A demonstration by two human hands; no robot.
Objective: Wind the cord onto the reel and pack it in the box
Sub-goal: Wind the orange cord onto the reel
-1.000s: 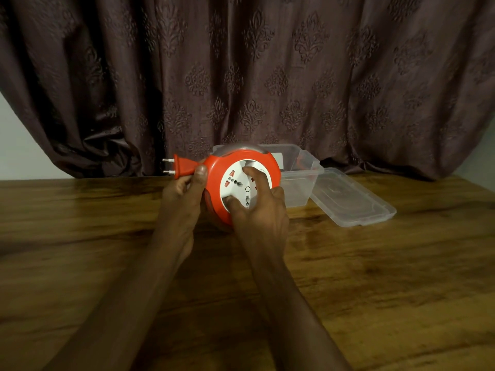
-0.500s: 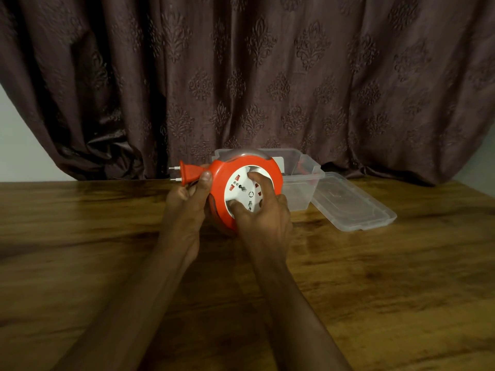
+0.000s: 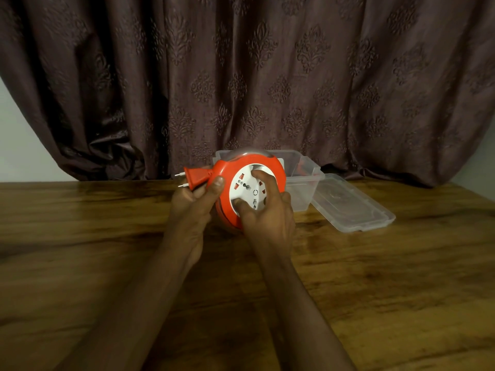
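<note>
An orange cord reel [image 3: 227, 170] with a white socket face [image 3: 245, 183] is held upright above the wooden table [image 3: 375, 277]. My left hand [image 3: 195, 210] grips its left side, thumb on the orange rim, just under the orange plug [image 3: 194, 177] that sticks out leftward with two pins. My right hand [image 3: 267, 212] grips the white socket face, thumb and fingers curled on it. No loose cord shows. Right behind the reel stands the clear plastic box [image 3: 302, 180], open on top.
The box's clear lid [image 3: 351, 207] lies flat on the table to the right of the box. A dark patterned curtain [image 3: 267, 76] hangs along the table's far edge. Bare wood stretches left, right and in front of my hands.
The white socket face has turned a little under my right hand, and the plug sits tight against the reel. Both hands keep their grip in nearly the same place.
</note>
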